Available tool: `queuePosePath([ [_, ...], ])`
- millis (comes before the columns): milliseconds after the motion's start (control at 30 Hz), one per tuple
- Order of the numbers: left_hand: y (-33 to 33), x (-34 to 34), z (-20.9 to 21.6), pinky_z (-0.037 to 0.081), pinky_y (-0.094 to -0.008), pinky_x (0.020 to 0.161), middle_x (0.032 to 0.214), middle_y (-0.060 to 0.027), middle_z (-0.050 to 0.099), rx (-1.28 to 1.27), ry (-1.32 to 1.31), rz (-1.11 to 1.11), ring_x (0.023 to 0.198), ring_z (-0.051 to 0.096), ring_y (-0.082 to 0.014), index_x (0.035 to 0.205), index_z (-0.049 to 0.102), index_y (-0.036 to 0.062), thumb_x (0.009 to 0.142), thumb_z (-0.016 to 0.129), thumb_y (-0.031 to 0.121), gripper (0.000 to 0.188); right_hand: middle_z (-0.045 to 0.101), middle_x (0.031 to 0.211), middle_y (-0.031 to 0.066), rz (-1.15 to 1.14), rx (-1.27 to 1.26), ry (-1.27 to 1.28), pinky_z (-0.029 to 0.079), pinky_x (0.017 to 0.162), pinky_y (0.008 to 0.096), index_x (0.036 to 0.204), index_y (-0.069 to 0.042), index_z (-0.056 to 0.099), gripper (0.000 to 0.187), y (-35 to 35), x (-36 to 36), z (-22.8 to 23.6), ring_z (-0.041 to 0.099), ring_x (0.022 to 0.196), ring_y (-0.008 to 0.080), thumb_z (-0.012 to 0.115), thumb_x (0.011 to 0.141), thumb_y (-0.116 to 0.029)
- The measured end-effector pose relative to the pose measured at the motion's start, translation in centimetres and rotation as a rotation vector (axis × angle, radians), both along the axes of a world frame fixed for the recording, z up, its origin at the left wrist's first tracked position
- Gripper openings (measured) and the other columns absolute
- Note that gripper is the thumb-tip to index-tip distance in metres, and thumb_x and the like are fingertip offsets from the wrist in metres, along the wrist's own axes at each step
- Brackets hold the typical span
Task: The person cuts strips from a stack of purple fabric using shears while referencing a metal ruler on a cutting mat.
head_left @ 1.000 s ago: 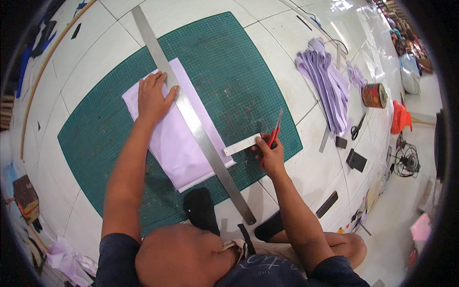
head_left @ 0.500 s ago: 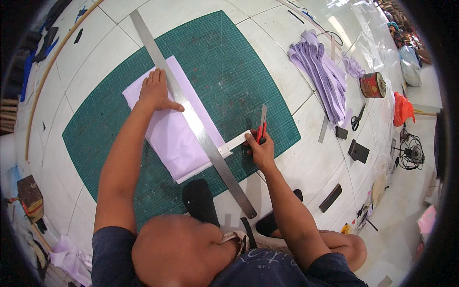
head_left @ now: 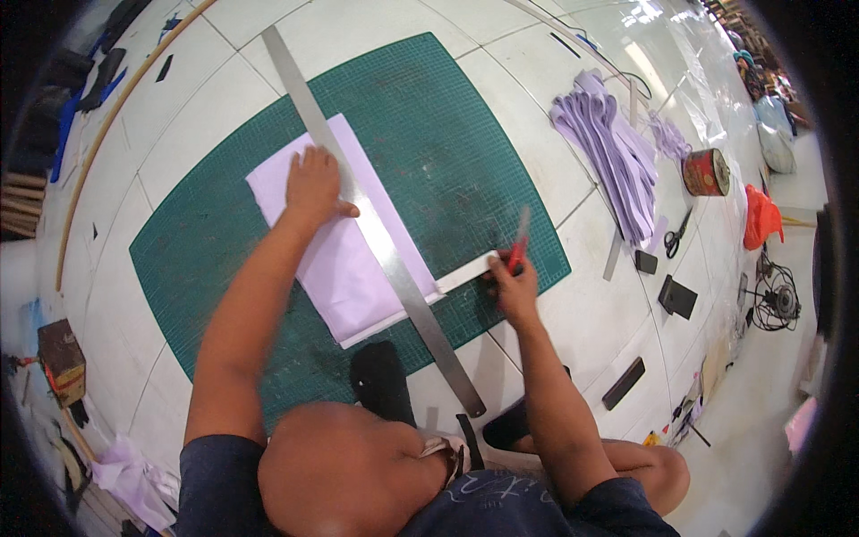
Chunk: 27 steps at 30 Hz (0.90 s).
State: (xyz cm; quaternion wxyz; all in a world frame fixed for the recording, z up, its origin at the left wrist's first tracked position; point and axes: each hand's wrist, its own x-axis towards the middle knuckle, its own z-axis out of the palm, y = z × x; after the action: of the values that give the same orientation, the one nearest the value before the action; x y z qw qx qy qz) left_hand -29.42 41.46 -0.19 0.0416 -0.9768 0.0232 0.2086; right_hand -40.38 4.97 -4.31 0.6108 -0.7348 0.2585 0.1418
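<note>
A folded stack of lilac fabric (head_left: 344, 277) lies on a green cutting mat (head_left: 420, 143). Across it runs a long steel ruler (head_left: 389, 255), tilted from far left to near right. My left hand (head_left: 315, 183) lies on the fabric and the ruler's left edge, fingers stretched out and thumb on the metal. Off the fabric's right corner, my right hand (head_left: 516, 288) is closed round a red snap-off utility knife (head_left: 517, 252), blade pointing up and away. Its fingers also pinch the end of a narrow white strip (head_left: 467, 272) that reaches back to the fabric corner by the ruler.
Bundled lilac strips (head_left: 613, 157) lie right of the mat, near a round tin (head_left: 705, 172), scissors (head_left: 677, 234) and dark blocks (head_left: 677, 297). My foot (head_left: 380, 380) rests at the mat's near edge. A long wooden pole (head_left: 98, 116) lies at left on the tiled floor.
My right hand has moved right with the knife and the strip's end, and more of the strip shows beyond the fabric. My left hand stays on the ruler. The whole view has shifted slightly.
</note>
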Motion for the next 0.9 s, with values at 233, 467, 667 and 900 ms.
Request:
queuePosePath([
  [233, -0.2, -0.8, -1.3, 0.020, -0.0480, 0.122, 0.156, -0.0351, 0.024, -0.151, 0.037, 0.076, 0.147, 0.024, -0.0453, 0.147, 0.023, -0.0175, 0.056, 0.087, 0.062, 0.138, 0.063, 0.084, 0.0180, 0.122, -0.768, -0.331, 0.048, 0.074, 0.0450, 0.100, -0.003, 0.060, 0.039, -1.8, 3.2, 4.0, 0.061, 0.077, 0.0349, 0.074, 0.089, -0.037],
  [467, -3.4, -0.8, 0.6, 0.005, -0.0510, 0.123, 0.159, -0.0359, 0.013, 0.086, 0.131, 0.033, 0.151, 0.013, -0.0465, 0.151, 0.014, -0.0169, 0.046, 0.083, 0.077, 0.157, 0.066, 0.090, 0.0278, 0.393, -0.349, -0.118, 0.049, 0.077, 0.0522, 0.117, -0.003, 0.050, 0.042, 6.2, 4.5, 2.2, 0.065, 0.086, 0.0469, 0.059, 0.098, -0.039],
  [667, -2.3, -1.4, 0.8, 0.007, -0.0506, 0.123, 0.159, -0.0352, 0.016, 0.094, 0.130, -0.011, 0.150, 0.016, -0.0464, 0.151, 0.018, -0.0166, 0.046, 0.079, 0.080, 0.156, 0.067, 0.092, 0.0323, 0.854, -0.569, -0.110, 0.050, 0.081, 0.0592, 0.112, 0.000, 0.044, 0.037, 15.9, 8.1, 6.0, 0.066, 0.088, 0.0517, 0.050, 0.100, -0.035],
  [900, -2.3, -1.4, 1.1, 0.010, -0.0543, 0.122, 0.157, -0.0331, 0.022, 0.033, 0.088, -0.026, 0.150, 0.017, -0.0453, 0.152, 0.020, -0.0110, 0.046, 0.079, 0.080, 0.152, 0.067, 0.099, 0.0310, 0.944, -0.593, -0.253, 0.053, 0.082, 0.0564, 0.113, 0.000, 0.044, 0.038, 22.9, 14.3, 3.6, 0.068, 0.092, 0.0480, 0.047, 0.100, -0.037],
])
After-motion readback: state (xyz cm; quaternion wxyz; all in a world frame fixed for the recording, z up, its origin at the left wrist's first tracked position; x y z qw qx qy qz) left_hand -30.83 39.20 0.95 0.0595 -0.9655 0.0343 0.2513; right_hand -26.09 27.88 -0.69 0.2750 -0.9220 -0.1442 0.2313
